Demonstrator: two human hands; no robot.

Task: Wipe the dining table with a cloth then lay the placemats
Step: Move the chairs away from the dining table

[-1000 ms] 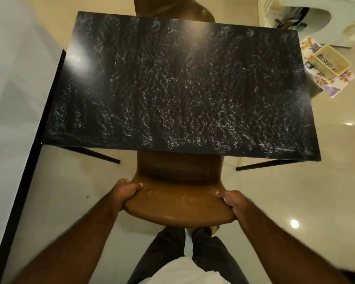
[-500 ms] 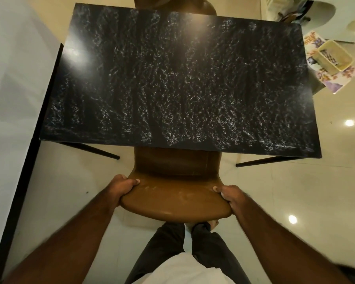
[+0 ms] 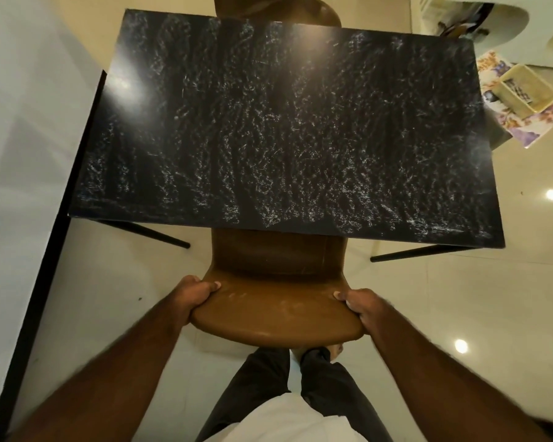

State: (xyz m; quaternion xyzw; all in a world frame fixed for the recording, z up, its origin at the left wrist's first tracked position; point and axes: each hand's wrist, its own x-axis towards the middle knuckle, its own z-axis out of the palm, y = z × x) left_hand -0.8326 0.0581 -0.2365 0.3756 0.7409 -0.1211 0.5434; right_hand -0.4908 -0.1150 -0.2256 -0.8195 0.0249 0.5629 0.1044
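Left hand [image 3: 193, 296] and right hand [image 3: 364, 306] each close their grip on the chair [image 3: 275, 317] back, lower centre. The bench [image 3: 284, 129] fills mid-frame: hard, glossy, probably slick. The placemats [image 3: 521, 134], upper right, look thin and light; lift by an edge.

Glossy cream floor [image 3: 460, 298], pale wall [image 3: 20, 90].

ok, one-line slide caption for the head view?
Left hand and right hand grip the back of the brown chair tucked under the near edge of the black dining table.
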